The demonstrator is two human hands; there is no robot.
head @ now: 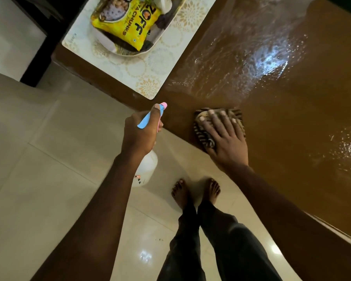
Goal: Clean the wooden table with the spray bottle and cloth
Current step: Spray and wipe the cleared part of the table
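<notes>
On the yellow packet [123, 21] lying in the tray [166, 29], "ZOFF" is read in large dark letters, upside down, with "YA CHUNKS" beside it, probably cut off from a longer word. Small marks on the spray bottle [145, 171] are seen but cannot be read.

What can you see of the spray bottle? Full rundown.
The white translucent plastic spray bottle has a rounded body with a small printed label near its base, and a head in light blue with a pink nozzle tip and pink trigger. The left hand wraps the neck in a closed grip, thumb along the blue top. The bottle hangs over the pale tiled floor, just off the edge of the brown wooden table, nozzle pointing toward the tabletop. Most of the neck is hidden by the hand. Liquid level cannot be judged.
</notes>
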